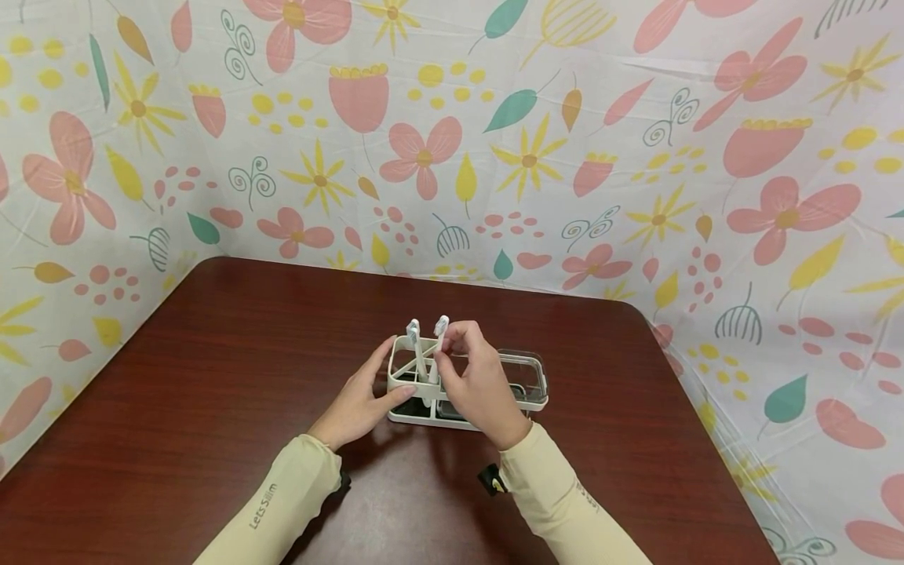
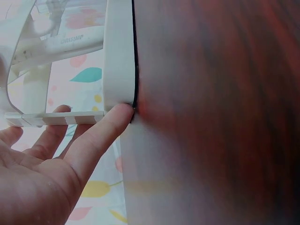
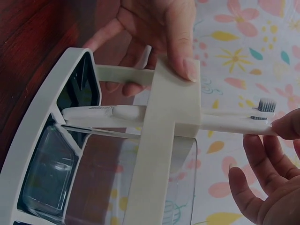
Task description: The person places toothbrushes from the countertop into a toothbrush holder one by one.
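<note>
A pale two-tier toothbrush holder (image 1: 412, 417) stands on the table. My left hand (image 1: 359, 402) steadies its left end, the thumb over the front of the upper frame (image 3: 161, 108) and the fingers along the side post. One white toothbrush (image 1: 420, 359) stands in a slot of that frame, bristles up. Beside it is a second white toothbrush (image 1: 441, 326), which my right hand (image 1: 483, 384) pinches just below the head between thumb and fingertips. In the right wrist view a brush handle (image 3: 126, 112) passes through the frame down to the dark-lined base. The left wrist view shows lettering on a handle (image 2: 72, 40).
Clear cups (image 3: 51, 164) sit in the holder's right part, partly behind my right hand. The dark brown table (image 1: 176, 392) extends around the holder. A flower-patterned cloth (image 1: 424, 157) hangs behind the table and at both sides.
</note>
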`<state>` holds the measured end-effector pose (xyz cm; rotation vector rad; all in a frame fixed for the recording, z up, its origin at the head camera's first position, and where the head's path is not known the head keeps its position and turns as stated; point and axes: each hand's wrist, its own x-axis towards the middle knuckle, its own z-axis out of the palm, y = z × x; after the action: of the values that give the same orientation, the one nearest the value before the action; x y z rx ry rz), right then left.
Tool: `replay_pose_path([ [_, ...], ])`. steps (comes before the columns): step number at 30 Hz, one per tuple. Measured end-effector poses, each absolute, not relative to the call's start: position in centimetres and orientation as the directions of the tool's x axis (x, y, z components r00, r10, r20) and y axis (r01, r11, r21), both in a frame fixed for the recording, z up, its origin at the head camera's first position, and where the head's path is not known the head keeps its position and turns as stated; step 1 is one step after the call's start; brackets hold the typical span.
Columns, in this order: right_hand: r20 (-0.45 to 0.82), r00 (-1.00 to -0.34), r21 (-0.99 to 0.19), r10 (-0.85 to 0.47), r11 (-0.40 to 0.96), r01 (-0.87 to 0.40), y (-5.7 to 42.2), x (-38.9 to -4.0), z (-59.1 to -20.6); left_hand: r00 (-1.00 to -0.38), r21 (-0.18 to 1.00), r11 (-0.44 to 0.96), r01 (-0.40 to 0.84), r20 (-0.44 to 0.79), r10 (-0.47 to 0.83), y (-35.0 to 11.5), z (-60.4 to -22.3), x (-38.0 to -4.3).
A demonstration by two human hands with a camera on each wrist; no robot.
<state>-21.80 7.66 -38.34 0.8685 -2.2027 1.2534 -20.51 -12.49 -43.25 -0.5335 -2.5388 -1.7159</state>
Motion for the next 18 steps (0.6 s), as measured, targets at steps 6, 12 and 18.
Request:
replay_pose_path([
  [6, 0.638, -0.704, -0.584, -0.312, 0.401, -0.706, 7.7, -21.9, -38.5, -0.939, 0.891, 0.336, 0.305, 0.221, 0.264, -12.4, -43.1, -20.5],
  [12, 0.622, -0.715, -0.586, -0.318, 0.417, -0.695, 7.6, -22.0, -38.8, -0.942, 0.895, 0.335, 0.293, 0.211, 0.261, -12.5, -44.3, -21.1],
  [18, 0.608, -0.721, -0.586, -0.333, 0.424, -0.690, 7.6, -22.1, -38.9, -0.943, 0.892, 0.340, 0.296, 0.217, 0.251, -12.9, -46.8, -22.5],
])
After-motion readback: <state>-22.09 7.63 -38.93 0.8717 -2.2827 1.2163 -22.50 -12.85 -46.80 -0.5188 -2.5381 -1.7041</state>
